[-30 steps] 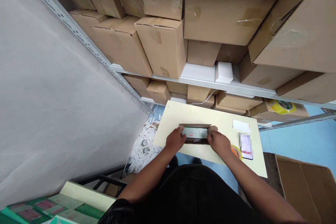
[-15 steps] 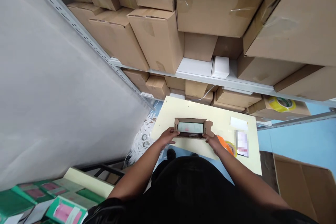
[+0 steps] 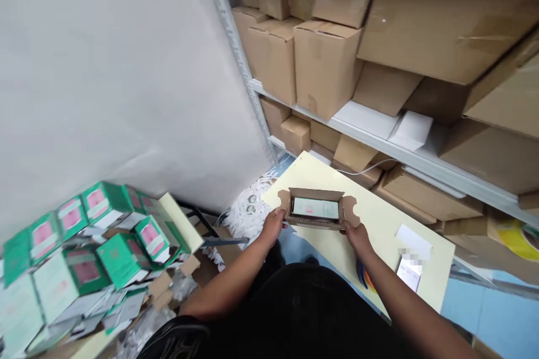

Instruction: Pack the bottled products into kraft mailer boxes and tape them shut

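Grasps an open brown carton by its two ends, with the left hand between its 8 and 9 o'clock and the right hand between its 3 and 4. Runs lengthwise from 9 toward 3 o'clock, slightly lower at the right; opens upward, with both end flaps splayed outward. Contains a pale printed box laid along the same axis. Appears over the near left edge of the table; cannot tell if touching it. Since half a second ago, has shifted past that edge, has folded out its left flap, and shows far more green boxes between 8 and 9 o'clock, with the view swung left. Shows, farther out, a phone at 4 o'clock and shelved cardboard boxes from 12 to 2.
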{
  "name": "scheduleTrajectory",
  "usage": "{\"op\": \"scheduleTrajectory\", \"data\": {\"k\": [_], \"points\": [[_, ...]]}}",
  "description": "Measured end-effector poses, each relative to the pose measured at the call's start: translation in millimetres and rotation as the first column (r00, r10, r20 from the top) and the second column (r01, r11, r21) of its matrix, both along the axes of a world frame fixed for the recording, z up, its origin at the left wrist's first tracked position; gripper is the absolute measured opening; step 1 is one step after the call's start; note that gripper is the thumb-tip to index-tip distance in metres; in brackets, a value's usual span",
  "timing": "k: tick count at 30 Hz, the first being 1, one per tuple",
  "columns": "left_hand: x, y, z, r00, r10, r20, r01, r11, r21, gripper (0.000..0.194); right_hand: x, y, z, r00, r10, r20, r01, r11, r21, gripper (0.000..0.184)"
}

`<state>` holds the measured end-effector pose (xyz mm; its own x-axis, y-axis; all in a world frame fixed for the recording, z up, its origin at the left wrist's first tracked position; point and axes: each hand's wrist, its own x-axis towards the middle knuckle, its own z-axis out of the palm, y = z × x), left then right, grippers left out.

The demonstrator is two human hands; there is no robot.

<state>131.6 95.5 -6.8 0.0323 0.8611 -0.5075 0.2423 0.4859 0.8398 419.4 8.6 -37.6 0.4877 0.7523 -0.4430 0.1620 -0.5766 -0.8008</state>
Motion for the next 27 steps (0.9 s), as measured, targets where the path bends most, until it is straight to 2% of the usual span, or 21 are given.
{"op": "scheduleTrajectory", "data": {"k": [5,10,16,19,21,24,26,27], "points": [[-45,-34,11.9,0.982,0.186,-0.018,-0.185,0.982,0.045,0.043,-34,19,20.9,0.989,0.110,-0.098,-0.111,0.994,-0.005,0.045],[-104,-69,25.6,0.934,0.348,-0.077,-0.337,0.932,0.131,0.045,-92,38,38.3,0.953,0.280,-0.115,-0.277,0.960,0.037,0.041],[-185,-116,44.2,0.881,0.469,-0.061,-0.453,0.873,0.179,0.045,-178,46,56.2,0.898,0.422,-0.123,-0.412,0.906,0.095,0.040],[-228,-144,54.3,0.887,0.457,-0.066,-0.427,0.865,0.263,0.046,-222,43,64.7,0.879,0.451,-0.153,-0.438,0.892,0.114,0.041],[-261,-161,65.8,0.901,0.432,-0.041,-0.394,0.853,0.342,0.051,-250,39,70.8,0.863,0.474,-0.173,-0.456,0.880,0.136,0.042],[-323,-182,93.0,0.870,0.492,-0.022,-0.432,0.784,0.446,0.054,-289,30,81.3,0.830,0.523,-0.192,-0.496,0.851,0.174,0.045],[-375,-194,115.1,0.776,0.609,-0.164,-0.457,0.722,0.520,0.044,-313,21,89.2,0.802,0.558,-0.213,-0.528,0.830,0.181,0.045],[-403,-198,125.8,0.700,0.667,-0.255,-0.462,0.695,0.550,0.039,-325,15,93.1,0.785,0.578,-0.222,-0.551,0.816,0.178,0.044]]}}
